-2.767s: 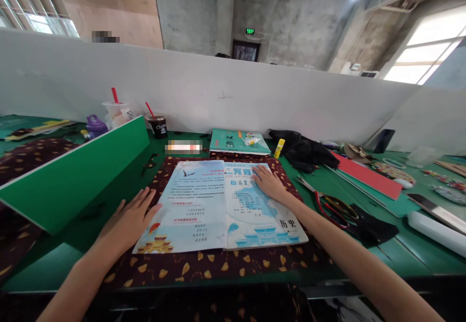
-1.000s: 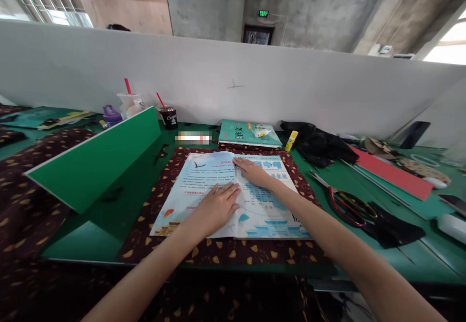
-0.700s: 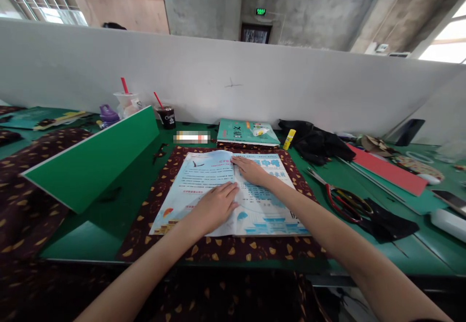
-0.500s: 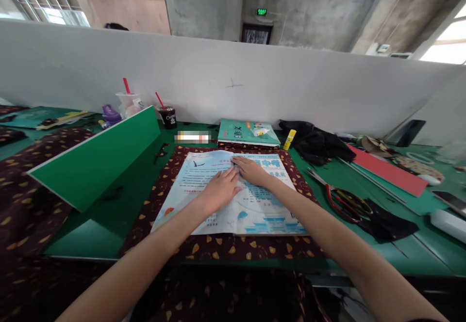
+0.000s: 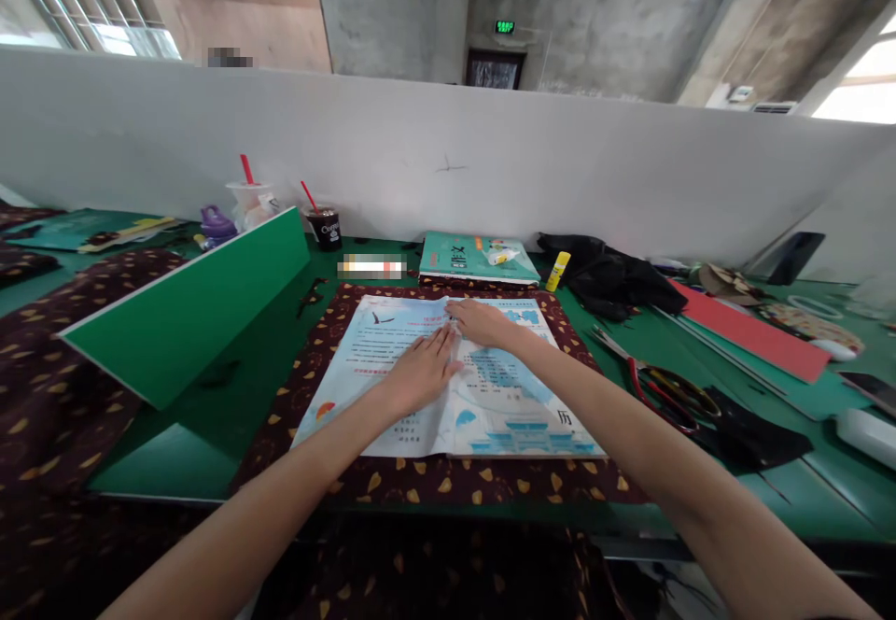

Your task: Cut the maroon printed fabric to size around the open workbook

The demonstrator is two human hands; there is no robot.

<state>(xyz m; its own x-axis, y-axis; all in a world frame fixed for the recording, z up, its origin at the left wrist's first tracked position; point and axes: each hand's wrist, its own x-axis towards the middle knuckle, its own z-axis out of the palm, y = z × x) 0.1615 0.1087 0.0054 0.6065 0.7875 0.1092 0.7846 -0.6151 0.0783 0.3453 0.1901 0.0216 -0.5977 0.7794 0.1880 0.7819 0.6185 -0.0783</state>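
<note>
the book (image 5: pixel 466 438) lies spread flat in front of you. take its middle as the clock's centre, with 12 pointing away from you. what counts here is its fold (image 5: pixel 448 424), the long line running from 12 down to 6, and both your hands meet on the 12 o'clock half of it.

your left hand (image 5: pixel 427 368) is on the left page, forearm coming in from 7, fingers close together and aimed at about 1, fingertips at the fold. that grip is flat and unclosed, thumb apart. your right hand (image 5: pixel 480 323) comes in from 4 and points to 10, fingertips at the fold near its far end; its fingers look bent, but you cannot tell whether that grip pinches paper. from both grips the bare length of fold runs off towards 6, and your left hand is the nearer to it.

under the book, the patterned cloth (image 5: pixel 448 484) shows on every side, resting on the green table (image 5: pixel 175 461). farther out, the green book (image 5: pixel 469 260) is just past 12, the glue stick (image 5: pixel 558 272) between 1 and 2, the scissors (image 5: pixel 636 373) near 3, the board (image 5: pixel 192 302) towards 10, the dark cup (image 5: pixel 324 230) around 11.
</note>
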